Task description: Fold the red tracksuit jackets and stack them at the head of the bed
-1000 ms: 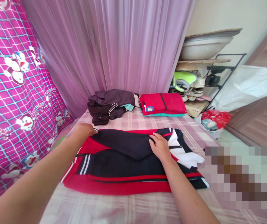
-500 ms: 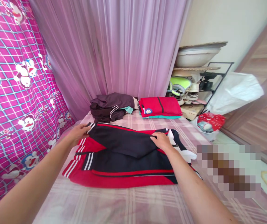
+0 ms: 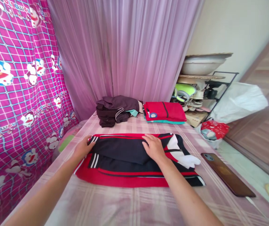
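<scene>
A black, red and white jacket (image 3: pixel 122 150) lies folded lengthwise on the bed, its sleeves laid across the body. White stripes mark its cuffs, and a white collar part is at the right end. My left hand (image 3: pixel 83 148) holds the far sleeve's striped cuff at the left end, thumb on top; some of its fingers are hidden. On the black sleeve further right, my right hand (image 3: pixel 154 147) rests palm down with its fingers spread.
A dark crumpled clothing pile (image 3: pixel 117 108) and a folded red garment stack (image 3: pixel 172 111) lie at the back of the plaid-covered bed (image 3: pixel 106 205). A phone (image 3: pixel 228 174) with a white cable is on the right edge. Beyond stands a shoe rack (image 3: pixel 226 83).
The far sleeve now lies flatter along the jacket's back edge. My right hand has gone from gripping the sleeve to lying spread on it. The view has shifted slightly.
</scene>
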Demonstrator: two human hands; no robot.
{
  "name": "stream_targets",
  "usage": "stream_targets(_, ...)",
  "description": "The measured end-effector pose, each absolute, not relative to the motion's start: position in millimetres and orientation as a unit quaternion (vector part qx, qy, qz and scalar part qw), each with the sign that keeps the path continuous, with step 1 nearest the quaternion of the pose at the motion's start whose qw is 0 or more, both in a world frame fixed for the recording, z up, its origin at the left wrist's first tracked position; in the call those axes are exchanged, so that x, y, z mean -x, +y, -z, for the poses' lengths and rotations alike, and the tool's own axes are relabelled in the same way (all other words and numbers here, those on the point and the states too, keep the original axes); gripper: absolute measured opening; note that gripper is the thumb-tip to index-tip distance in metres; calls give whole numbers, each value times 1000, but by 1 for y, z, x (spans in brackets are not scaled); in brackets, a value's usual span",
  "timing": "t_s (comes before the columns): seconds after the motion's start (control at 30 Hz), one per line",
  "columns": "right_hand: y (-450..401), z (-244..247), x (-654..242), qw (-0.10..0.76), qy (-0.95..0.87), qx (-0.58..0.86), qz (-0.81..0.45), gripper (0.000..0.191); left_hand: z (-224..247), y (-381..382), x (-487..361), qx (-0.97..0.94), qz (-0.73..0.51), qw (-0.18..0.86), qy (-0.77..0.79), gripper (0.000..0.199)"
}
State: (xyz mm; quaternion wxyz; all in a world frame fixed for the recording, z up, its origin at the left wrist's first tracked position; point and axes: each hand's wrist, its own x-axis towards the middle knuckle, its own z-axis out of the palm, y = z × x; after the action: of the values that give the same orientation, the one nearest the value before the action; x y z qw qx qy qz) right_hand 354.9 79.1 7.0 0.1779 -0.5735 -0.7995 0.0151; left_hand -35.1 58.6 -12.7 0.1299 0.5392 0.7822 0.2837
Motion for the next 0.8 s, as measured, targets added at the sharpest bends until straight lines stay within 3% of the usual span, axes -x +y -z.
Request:
stream_targets(0.17, 62, 2, -337, 45, -824, 553, -111, 56, 5, 61, 31, -570, -230, 120, 779, 51)
stream_targets(0.37, 61, -5, -339, -8, -808, 569, -154, 61, 2, 53, 27, -610, -177, 44, 771, 59)
stream_targets(0.6, 81, -10, -346, 81, -791, 602, -69, 60, 33, 55, 27, -596, -236, 18, 768, 63)
stream_targets(0.8, 95, 19, -386, 20, -739, 668, -84, 61, 44, 58, 25, -579, -237, 27, 780, 67)
